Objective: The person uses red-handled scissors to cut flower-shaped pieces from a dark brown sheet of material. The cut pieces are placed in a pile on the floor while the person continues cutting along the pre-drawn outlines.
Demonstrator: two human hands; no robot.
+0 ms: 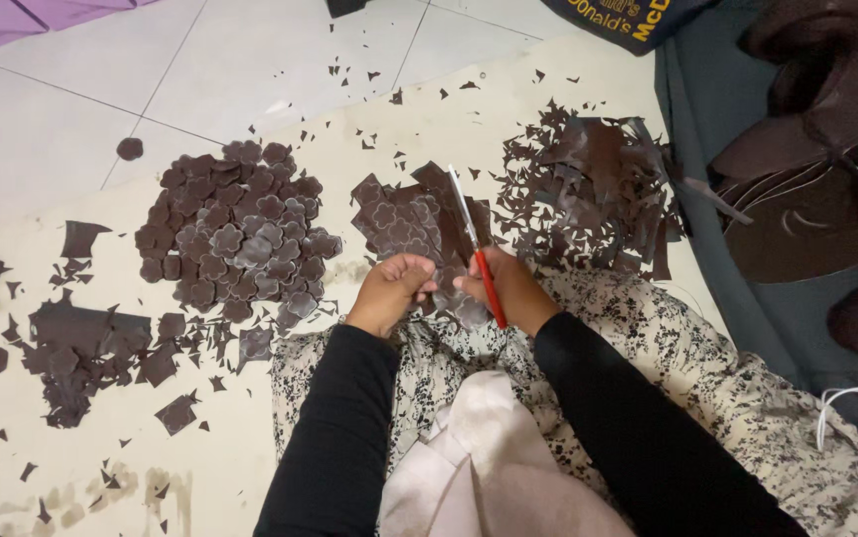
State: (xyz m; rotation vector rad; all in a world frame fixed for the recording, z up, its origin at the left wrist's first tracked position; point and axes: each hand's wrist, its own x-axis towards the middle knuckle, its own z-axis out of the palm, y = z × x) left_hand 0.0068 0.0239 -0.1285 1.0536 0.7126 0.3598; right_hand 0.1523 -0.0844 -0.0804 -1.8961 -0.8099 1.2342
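Note:
My right hand (514,288) grips scissors (476,249) with red handles, blades pointing up and away. My left hand (389,290) pinches a small dark brown piece (427,281) right beside the blades. Just beyond both hands lies a stack of dark brown squares (404,219) marked with flower outlines. Further left sits a pile of cut-out brown flower shapes (235,239) on the cream mat (280,428).
A heap of ragged brown offcuts (598,184) lies to the right of the squares. More scrap pieces (76,348) sit at the left, with tiny trimmings scattered around. Dark brown sheets (817,169) are piled at the far right. White tiled floor (250,60) lies beyond.

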